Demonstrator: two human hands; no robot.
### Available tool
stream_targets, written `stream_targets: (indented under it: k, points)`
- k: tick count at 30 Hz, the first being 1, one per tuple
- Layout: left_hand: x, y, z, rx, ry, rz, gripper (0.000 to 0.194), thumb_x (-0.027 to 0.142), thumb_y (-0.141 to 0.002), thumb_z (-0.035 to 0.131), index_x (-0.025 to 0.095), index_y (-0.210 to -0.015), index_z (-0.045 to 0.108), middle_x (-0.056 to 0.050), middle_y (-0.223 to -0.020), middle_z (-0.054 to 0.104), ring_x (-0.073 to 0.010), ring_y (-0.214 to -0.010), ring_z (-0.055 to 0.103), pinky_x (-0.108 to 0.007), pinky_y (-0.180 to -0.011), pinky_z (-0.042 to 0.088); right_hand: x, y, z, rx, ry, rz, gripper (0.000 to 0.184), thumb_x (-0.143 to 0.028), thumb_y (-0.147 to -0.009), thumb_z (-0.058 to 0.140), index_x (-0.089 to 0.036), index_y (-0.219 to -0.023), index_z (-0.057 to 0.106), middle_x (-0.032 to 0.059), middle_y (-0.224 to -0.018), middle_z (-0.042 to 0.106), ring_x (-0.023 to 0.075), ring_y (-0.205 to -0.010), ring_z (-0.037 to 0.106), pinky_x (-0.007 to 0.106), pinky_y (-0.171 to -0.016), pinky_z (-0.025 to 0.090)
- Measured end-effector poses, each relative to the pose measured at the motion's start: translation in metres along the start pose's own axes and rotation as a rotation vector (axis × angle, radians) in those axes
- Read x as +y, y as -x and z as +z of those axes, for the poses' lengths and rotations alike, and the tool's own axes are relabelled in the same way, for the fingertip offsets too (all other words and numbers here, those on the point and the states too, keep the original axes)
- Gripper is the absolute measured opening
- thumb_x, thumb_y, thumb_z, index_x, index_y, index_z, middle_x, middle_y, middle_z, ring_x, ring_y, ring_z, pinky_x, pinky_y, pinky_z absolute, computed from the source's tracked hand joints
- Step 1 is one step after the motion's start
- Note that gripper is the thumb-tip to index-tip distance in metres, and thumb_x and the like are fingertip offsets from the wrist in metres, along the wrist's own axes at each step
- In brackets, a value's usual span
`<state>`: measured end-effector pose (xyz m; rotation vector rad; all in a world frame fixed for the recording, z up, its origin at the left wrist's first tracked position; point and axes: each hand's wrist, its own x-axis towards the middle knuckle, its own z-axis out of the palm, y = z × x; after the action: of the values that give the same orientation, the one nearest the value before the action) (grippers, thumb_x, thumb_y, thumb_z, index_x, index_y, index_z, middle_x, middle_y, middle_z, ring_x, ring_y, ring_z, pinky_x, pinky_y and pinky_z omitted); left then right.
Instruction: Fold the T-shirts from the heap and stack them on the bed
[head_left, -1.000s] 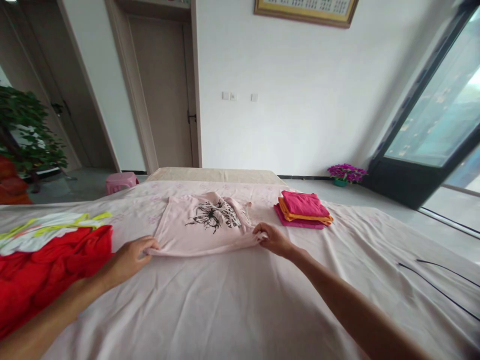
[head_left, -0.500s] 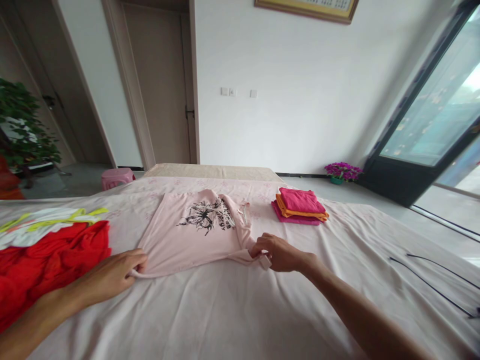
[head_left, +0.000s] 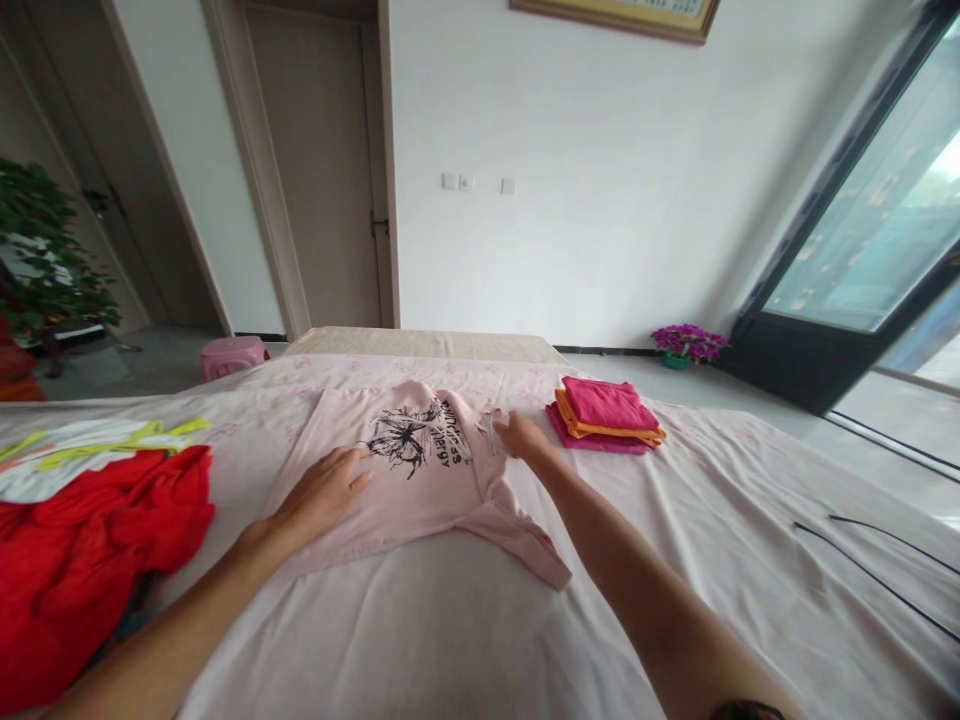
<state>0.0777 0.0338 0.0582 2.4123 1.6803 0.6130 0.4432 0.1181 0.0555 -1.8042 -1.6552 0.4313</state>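
A pale pink shirt [head_left: 420, 505] with a black print and lettering lies flat on the sheet, its collar toward the right. One sleeve stretches toward me at the front right. Over the left part of the shirt is my left hand [head_left: 326, 490], open, its fingers extended near the print. My right hand [head_left: 519, 436] is at the collar with its fingers closed on the shirt's edge; the fingertips are partly hidden.
Red and white-yellow clothes [head_left: 112, 530] lie heaped at the left. A folded pink and orange stack [head_left: 606, 412] sits at the right on the pale sheet [head_left: 720, 560]. Dark cords [head_left: 877, 575] lie far right. Beyond stand a pink stool [head_left: 234, 355] and purple flowers [head_left: 690, 342].
Both hands have let go of the shirt's near edge. My left hand has moved forward over the fabric, my right hand up to the collar. The right sleeve now lies extended toward me.
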Motion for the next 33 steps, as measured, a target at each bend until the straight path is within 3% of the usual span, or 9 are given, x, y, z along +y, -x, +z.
stream_targets:
  k: [3,5,9,13,17,22,26,29,33]
  points:
    - [-0.009,0.003,0.027,0.077,-0.131,-0.007,0.050,0.039,-0.094,0.040,0.013,-0.135,0.055,-0.017,-0.141,0.056,-0.0283,-0.134,0.049,-0.044,-0.114,0.036,-0.014,-0.001,0.017,-0.050,0.213,0.077,0.035,-0.031,-0.087,0.059,-0.013,-0.117,0.061,0.0210,-0.108,0.070,0.0332,-0.105,0.067,0.045,-0.091,0.049]
    - [-0.020,0.009,0.039,0.101,-0.223,-0.014,0.053,0.040,-0.096,0.039,0.013,-0.140,0.052,-0.018,-0.146,0.051,-0.0302,-0.137,0.045,-0.047,-0.114,0.036,-0.018,0.001,0.021,-0.132,0.385,0.019,0.041,-0.026,-0.093,0.048,-0.015,-0.132,0.053,0.0199,-0.116,0.068,0.0320,-0.109,0.066,0.043,-0.091,0.048]
    - [-0.037,0.015,0.049,0.119,-0.330,0.003,0.054,0.043,-0.098,0.037,0.014,-0.142,0.051,-0.017,-0.150,0.048,-0.0299,-0.139,0.043,-0.048,-0.114,0.035,-0.004,0.001,0.003,-0.181,0.569,-0.109,0.051,-0.020,-0.098,0.036,-0.022,-0.149,0.037,0.0163,-0.132,0.061,0.0289,-0.115,0.062,0.039,-0.093,0.046]
    - [-0.037,0.015,0.049,0.128,-0.366,0.000,0.055,0.044,-0.098,0.038,0.016,-0.143,0.051,-0.015,-0.150,0.048,-0.0287,-0.140,0.043,-0.046,-0.115,0.034,0.020,-0.007,-0.024,-0.145,0.650,-0.017,0.044,-0.022,-0.100,0.031,-0.023,-0.138,0.052,0.0150,-0.126,0.063,0.0281,-0.111,0.064,0.038,-0.088,0.048]
    - [-0.032,0.015,0.048,0.113,-0.375,-0.012,0.055,0.044,-0.098,0.038,0.015,-0.143,0.052,-0.016,-0.151,0.047,-0.0306,-0.139,0.043,-0.047,-0.114,0.035,0.011,-0.002,-0.031,-0.085,0.667,0.014,0.044,-0.020,-0.098,0.032,-0.023,-0.135,0.056,0.0162,-0.128,0.060,0.0290,-0.115,0.060,0.040,-0.091,0.046]
    - [-0.030,0.015,0.047,0.087,-0.367,-0.046,0.056,0.044,-0.097,0.040,0.016,-0.144,0.051,-0.016,-0.152,0.046,-0.0335,-0.139,0.044,-0.050,-0.113,0.034,-0.024,0.042,-0.007,-0.062,0.630,-0.237,0.050,-0.035,-0.099,0.041,-0.023,-0.147,0.042,0.0134,-0.146,0.048,0.0300,-0.129,0.046,0.043,-0.103,0.038]
    - [-0.035,0.018,0.043,0.067,-0.331,-0.024,0.056,0.044,-0.097,0.039,0.017,-0.145,0.050,-0.015,-0.154,0.044,-0.0302,-0.142,0.041,-0.049,-0.116,0.032,-0.009,0.065,-0.007,-0.197,0.674,-0.369,0.050,-0.042,-0.101,0.039,-0.026,-0.148,0.041,0.0095,-0.154,0.041,0.0280,-0.141,0.033,0.046,-0.112,0.029]
    - [-0.043,0.025,0.037,0.044,-0.312,0.030,0.055,0.044,-0.097,0.037,0.020,-0.145,0.050,-0.012,-0.155,0.044,-0.0275,-0.143,0.040,-0.047,-0.116,0.032,0.018,0.061,-0.029,-0.238,0.713,-0.247,0.046,-0.041,-0.104,0.032,-0.027,-0.146,0.045,0.0108,-0.150,0.047,0.0268,-0.135,0.044,0.046,-0.107,0.036]
    - [-0.050,0.031,0.033,0.055,-0.309,0.056,0.054,0.044,-0.097,0.036,0.021,-0.145,0.050,-0.011,-0.154,0.045,-0.0263,-0.141,0.042,-0.045,-0.116,0.033,0.034,0.052,-0.054,-0.211,0.691,-0.070,0.039,-0.041,-0.103,0.035,-0.023,-0.121,0.065,0.0120,-0.125,0.065,0.0263,-0.115,0.061,0.039,-0.096,0.044]
